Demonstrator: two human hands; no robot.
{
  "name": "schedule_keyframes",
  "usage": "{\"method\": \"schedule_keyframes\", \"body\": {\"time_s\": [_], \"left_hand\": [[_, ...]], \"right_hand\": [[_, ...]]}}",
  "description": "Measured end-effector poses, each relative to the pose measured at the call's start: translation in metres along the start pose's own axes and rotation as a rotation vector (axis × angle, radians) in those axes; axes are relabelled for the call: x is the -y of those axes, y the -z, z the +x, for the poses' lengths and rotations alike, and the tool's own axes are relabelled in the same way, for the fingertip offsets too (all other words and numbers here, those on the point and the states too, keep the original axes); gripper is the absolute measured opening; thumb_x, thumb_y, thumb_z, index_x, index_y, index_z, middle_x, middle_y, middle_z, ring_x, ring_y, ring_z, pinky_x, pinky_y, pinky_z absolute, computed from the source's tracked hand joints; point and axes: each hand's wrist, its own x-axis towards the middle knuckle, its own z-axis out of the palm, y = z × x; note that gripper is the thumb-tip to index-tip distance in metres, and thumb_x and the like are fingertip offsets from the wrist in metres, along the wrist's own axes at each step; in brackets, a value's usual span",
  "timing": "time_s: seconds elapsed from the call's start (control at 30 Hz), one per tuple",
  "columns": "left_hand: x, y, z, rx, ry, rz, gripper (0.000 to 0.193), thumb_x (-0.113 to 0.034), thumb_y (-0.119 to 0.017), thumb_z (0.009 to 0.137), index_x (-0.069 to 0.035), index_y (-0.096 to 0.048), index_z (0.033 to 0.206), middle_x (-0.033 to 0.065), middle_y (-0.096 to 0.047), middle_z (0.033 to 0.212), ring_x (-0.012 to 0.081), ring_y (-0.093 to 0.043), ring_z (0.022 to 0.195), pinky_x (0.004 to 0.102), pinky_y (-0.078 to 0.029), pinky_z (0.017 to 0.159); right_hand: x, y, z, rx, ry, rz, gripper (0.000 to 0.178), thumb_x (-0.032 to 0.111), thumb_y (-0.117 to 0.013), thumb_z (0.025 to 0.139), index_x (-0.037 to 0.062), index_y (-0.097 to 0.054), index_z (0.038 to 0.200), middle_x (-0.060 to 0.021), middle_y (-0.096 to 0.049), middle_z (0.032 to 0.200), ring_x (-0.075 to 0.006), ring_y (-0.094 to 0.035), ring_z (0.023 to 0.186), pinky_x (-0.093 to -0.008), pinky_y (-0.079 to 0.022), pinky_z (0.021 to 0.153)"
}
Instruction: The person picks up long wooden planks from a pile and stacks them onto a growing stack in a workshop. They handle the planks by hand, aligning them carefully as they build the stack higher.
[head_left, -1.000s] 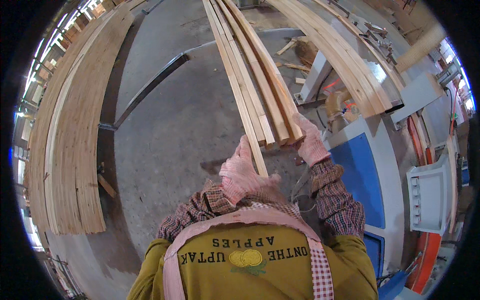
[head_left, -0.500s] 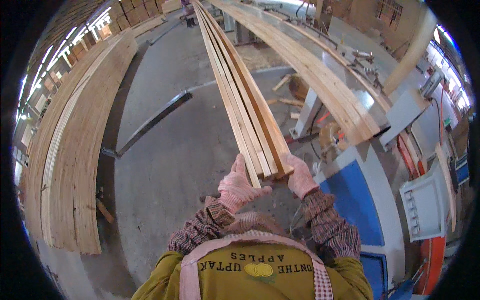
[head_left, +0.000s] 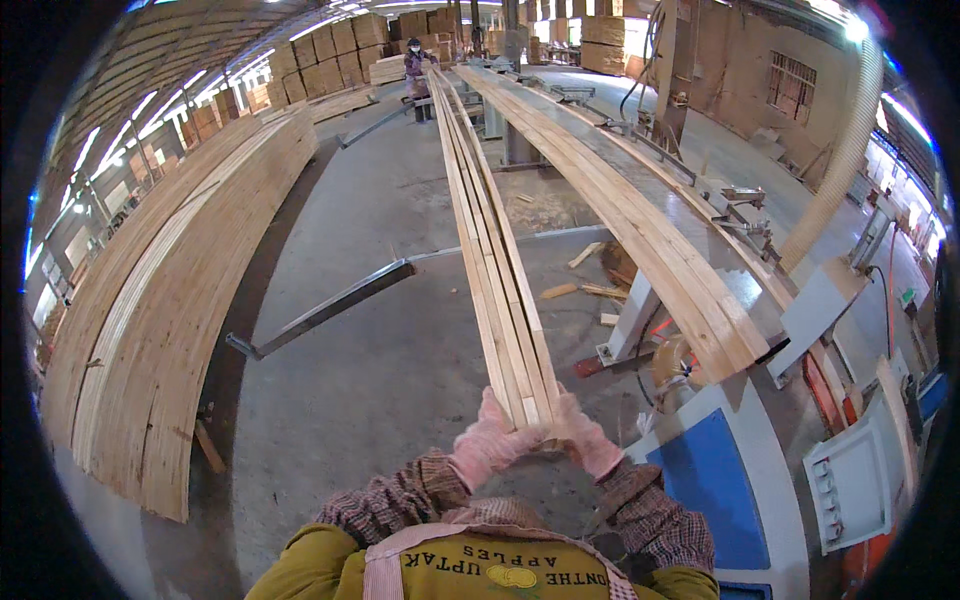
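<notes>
Several long, narrow wooden boards (head_left: 487, 250) run away from me in one bundle, their near ends between my two gloved hands. My left hand (head_left: 492, 440) grips the bundle's left side, thumb side toward the boards' ends. On the right side, my right hand (head_left: 586, 437) is closed round the edge of the same boards. The undersides of the boards and some fingertips are hidden. At the far end stands a person (head_left: 416, 75) next to the bundle; whether their hands hold it is too small to tell.
A tall stack of long boards (head_left: 170, 330) lies on the left. More boards (head_left: 640, 230) rest on a machine table to the right, beside a white and blue machine housing (head_left: 715, 480). A metal rail (head_left: 330, 310) crosses the floor, with wood scraps (head_left: 590, 260) nearby.
The boards have drawn tighter together, and my hands have come closer to each other and lower in view. My view has tilted up, bringing the far person into sight.
</notes>
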Motion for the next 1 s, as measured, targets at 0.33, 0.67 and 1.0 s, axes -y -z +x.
{"method": "schedule_keyframes", "body": {"time_s": [0.33, 0.67, 1.0], "left_hand": [[0.008, -0.004, 0.002, -0.219, 0.066, 0.254, 0.103, -0.058, -0.086, 0.066, -0.007, -0.040, 0.142, 0.0223, -0.059, 0.134, 0.0414, -0.056, 0.126, 0.0487, -0.046, 0.105], [0.051, 0.086, -0.044, -0.341, 0.179, 0.346, 0.106, -0.062, -0.083, 0.069, -0.003, -0.038, 0.145, 0.0225, -0.056, 0.138, 0.0378, -0.052, 0.133, 0.0467, -0.043, 0.111], [0.130, 0.239, -0.113, -0.334, 0.292, 0.004, 0.105, -0.065, -0.081, 0.071, 0.001, -0.044, 0.145, 0.0257, -0.056, 0.138, 0.0351, -0.059, 0.126, 0.0436, -0.048, 0.106]], "right_hand": [[-0.071, 0.030, 0.063, 0.242, -0.114, 0.626, 0.081, 0.067, -0.048, 0.100, 0.0070, -0.042, 0.154, -0.0171, -0.056, 0.145, -0.0347, -0.057, 0.130, -0.0517, -0.050, 0.108], [-0.147, -0.071, 0.079, 0.130, -0.060, 0.562, 0.081, 0.067, -0.047, 0.099, 0.0079, -0.040, 0.154, -0.0195, -0.054, 0.146, -0.0375, -0.057, 0.129, -0.0552, -0.052, 0.105], [-0.191, -0.241, 0.092, 0.042, -0.257, 0.263, 0.085, 0.064, -0.058, 0.095, 0.0028, -0.040, 0.151, -0.0206, -0.058, 0.139, -0.0354, -0.062, 0.122, -0.0502, -0.054, 0.102]]}}
